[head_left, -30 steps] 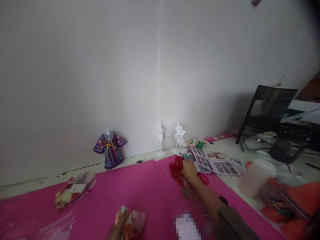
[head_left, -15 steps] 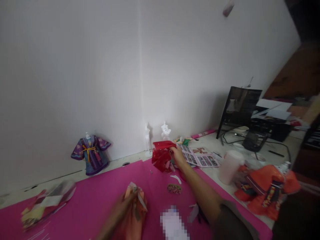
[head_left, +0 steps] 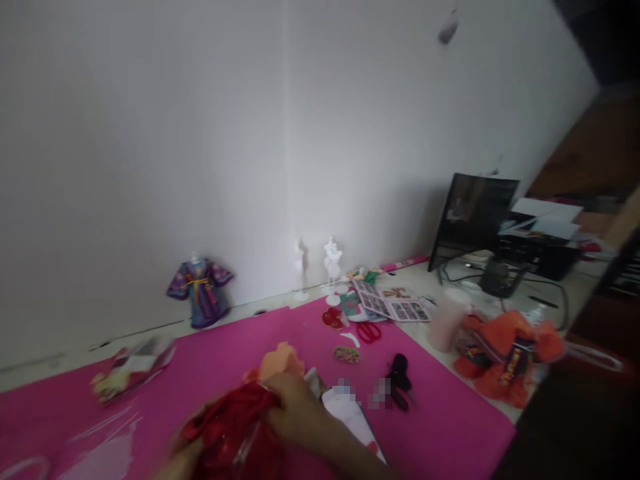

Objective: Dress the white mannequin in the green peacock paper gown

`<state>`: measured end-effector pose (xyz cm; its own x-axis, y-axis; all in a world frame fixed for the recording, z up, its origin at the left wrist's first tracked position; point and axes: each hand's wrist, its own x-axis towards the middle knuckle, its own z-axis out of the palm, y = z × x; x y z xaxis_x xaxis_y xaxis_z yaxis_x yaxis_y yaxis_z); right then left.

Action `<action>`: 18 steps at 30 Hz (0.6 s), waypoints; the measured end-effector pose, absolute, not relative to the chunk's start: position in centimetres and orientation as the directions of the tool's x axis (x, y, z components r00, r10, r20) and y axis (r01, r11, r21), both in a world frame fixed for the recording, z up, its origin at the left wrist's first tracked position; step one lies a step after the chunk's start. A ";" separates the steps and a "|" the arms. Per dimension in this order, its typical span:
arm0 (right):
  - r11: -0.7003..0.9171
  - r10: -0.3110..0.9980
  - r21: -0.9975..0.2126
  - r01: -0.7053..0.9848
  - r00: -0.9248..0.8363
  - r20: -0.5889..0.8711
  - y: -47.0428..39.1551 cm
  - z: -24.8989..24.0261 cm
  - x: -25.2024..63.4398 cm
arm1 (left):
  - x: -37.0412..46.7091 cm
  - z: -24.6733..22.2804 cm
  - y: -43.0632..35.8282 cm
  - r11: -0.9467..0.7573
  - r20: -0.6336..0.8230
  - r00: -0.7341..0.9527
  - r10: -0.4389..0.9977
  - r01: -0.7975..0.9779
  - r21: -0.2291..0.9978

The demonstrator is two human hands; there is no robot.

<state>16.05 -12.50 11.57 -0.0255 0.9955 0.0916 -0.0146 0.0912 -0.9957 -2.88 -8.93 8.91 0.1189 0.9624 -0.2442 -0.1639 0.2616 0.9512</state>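
Note:
A bunched red cloth (head_left: 237,427) with a shiny surface lies between my two hands, low in the head view. My right hand (head_left: 295,410) grips its right side, fingers closed. At the lower left edge of the cloth, my left hand (head_left: 185,457) is blurred, and its fingers are mostly hidden by the red material. Peach-orange fabric (head_left: 283,360) shows just beyond my right hand on the pink mat (head_left: 200,360). A white phone-like object (head_left: 350,417) lies to the right of my right wrist.
Red scissors (head_left: 369,332), a beaded oval piece (head_left: 347,355) and a dark tool (head_left: 400,383) lie on the mat. Behind stand white mannequins (head_left: 333,267) and a purple-robed one (head_left: 203,290). A pink cup (head_left: 449,319), orange garment (head_left: 510,353) and monitor (head_left: 473,220) are rightward.
My right hand has come back from the rear of the mat with the red cloth, now beside my left hand. The peach fabric is no longer visibly in my left hand. The view has shifted slightly.

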 end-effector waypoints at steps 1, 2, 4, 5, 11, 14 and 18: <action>0.077 0.997 -0.997 -0.021 -0.015 0.078 -13.4 10.2 15.2 | -4.0 8.8 -10.1 0.305 -0.293 0.093 0.952 -0.158 0.939; 0.051 0.999 -0.998 -0.037 -0.013 0.051 -14.1 8.7 14.4 | -5.1 8.7 -11.2 0.328 -0.319 0.079 0.944 -0.169 0.929; -0.016 1.000 -0.996 -0.090 0.003 -0.016 -15.4 6.0 13.2 | -6.8 8.3 -12.7 0.300 -0.289 0.084 0.954 -0.236 0.924; -0.051 0.999 -0.991 -0.122 0.007 -0.052 -15.8 4.9 12.8 | -7.4 8.0 -13.2 0.263 -0.247 0.091 0.965 -0.278 0.924; -0.179 0.982 -0.910 -0.374 -0.013 -0.188 -17.1 1.4 11.5 | -9.7 4.4 -13.6 0.161 -0.187 -0.041 0.982 -0.351 0.923; -0.227 0.968 -0.841 -0.491 -0.014 -0.252 -17.3 1.2 11.0 | -9.9 3.6 -13.7 0.155 -0.174 -0.023 0.984 -0.358 0.921; -0.303 0.923 -0.686 -0.662 -0.025 -0.384 -18.5 2.6 11.3 | -10.4 3.7 -13.7 0.147 -0.158 0.004 0.987 -0.394 0.907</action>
